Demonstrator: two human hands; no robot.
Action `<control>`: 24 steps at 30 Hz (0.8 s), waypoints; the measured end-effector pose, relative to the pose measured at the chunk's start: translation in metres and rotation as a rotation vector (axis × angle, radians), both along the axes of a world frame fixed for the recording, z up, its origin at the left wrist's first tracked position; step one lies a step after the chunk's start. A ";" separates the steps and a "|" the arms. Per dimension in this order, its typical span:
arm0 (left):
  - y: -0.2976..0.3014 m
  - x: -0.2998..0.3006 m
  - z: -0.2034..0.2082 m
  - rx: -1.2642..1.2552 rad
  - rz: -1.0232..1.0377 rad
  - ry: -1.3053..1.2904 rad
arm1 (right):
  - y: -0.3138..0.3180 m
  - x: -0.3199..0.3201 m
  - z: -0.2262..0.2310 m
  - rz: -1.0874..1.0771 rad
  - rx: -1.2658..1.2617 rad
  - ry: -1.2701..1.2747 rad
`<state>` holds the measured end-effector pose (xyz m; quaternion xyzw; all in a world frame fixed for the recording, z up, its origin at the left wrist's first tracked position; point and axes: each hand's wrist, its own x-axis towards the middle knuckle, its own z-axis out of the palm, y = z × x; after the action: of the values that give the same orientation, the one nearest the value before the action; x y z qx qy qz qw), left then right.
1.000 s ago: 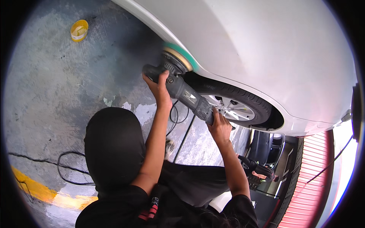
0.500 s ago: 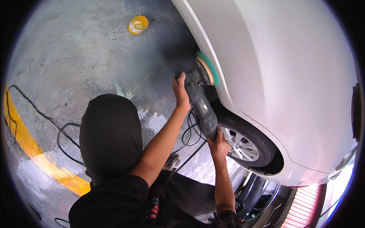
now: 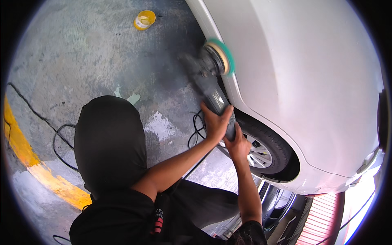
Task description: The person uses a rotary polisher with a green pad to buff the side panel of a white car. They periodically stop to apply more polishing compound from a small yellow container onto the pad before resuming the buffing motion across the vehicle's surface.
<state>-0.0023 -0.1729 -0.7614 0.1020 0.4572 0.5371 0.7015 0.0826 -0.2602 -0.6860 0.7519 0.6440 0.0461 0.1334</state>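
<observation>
A dark grey power polisher (image 3: 204, 81) is in both my hands, its round head pointing up and away. The teal pad (image 3: 227, 57) with a cream backing rests against the lower edge of a silver-white car body (image 3: 298, 81), just ahead of the wheel arch. My left hand (image 3: 216, 122) is closed around the tool's body, thumb on one side and fingers on the other. Close behind it, my right hand (image 3: 238, 143) grips the rear end of the polisher. The front of the tool is blurred by motion.
Below the hands on the right is the car's wheel (image 3: 261, 155). A yellow tub (image 3: 144, 20) stands on the concrete floor (image 3: 90, 53) at the far left. Black cable (image 3: 34, 112) loops over the floor by a yellow painted line (image 3: 24, 147). A large rounded black-clothed shape (image 3: 110, 143) fills the lower left.
My left hand has left the polisher's head and slid back to its body, near my right hand. The pad has moved slightly farther up along the car's lower edge.
</observation>
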 end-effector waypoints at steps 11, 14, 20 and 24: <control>-0.045 0.018 -0.006 -0.058 -0.128 -0.030 | -0.060 0.021 -0.003 -0.012 0.011 -0.028; -0.005 0.006 -0.017 -0.091 -0.113 0.033 | -0.016 0.014 -0.018 -0.027 -0.038 -0.017; 0.038 -0.005 -0.045 -0.148 -0.011 -0.234 | 0.039 -0.020 -0.024 -0.069 -0.096 -0.074; -0.016 0.023 -0.044 -0.190 -0.122 -0.233 | -0.014 -0.003 -0.009 -0.038 -0.122 -0.182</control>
<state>0.0210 -0.1887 -0.8052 -0.0004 0.4143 0.4562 0.7876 0.0792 -0.2745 -0.6949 0.7470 0.6166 0.0725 0.2377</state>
